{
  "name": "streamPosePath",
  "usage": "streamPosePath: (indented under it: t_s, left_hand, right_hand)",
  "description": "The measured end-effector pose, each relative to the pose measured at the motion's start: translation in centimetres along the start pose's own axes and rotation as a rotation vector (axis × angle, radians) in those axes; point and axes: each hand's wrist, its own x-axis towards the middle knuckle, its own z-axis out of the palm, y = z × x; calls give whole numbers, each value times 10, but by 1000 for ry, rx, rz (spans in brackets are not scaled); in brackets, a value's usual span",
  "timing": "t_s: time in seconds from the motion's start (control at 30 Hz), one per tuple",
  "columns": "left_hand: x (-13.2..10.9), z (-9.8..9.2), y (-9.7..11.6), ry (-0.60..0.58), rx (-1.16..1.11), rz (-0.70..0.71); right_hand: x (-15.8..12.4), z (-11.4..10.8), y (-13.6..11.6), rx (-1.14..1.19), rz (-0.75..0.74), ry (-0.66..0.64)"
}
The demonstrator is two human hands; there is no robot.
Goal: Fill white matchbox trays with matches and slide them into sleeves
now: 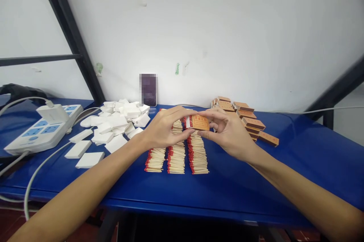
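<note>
Between both hands, above the table, is an orange matchbox. Its white inner tray, with red match heads in it, sticks out at the left end. My left hand pinches the tray end between thumb and fingers. My right hand grips the orange sleeve from the right, thumb below and fingers above. Beneath the hands lie three rows of loose matches, their red heads toward the left. The hands partly hide the far ends of these rows.
White empty-looking trays are heaped at the left. Orange-brown matchboxes are piled at the right. A phone leans on the wall. A power strip with cables stands at the far left of the blue table.
</note>
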Motion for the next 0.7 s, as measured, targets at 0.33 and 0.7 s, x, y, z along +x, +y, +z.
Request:
streamPosePath:
  t_s: [0.33,0.7]
  left_hand:
    - [7,-15,-14,-40,-131,-347]
    - [1,-12,-51,-59,-158,-496]
  right_hand:
    - [22,5,-1,-825,-464,126]
    - [60,2,17,-946,-432,-43]
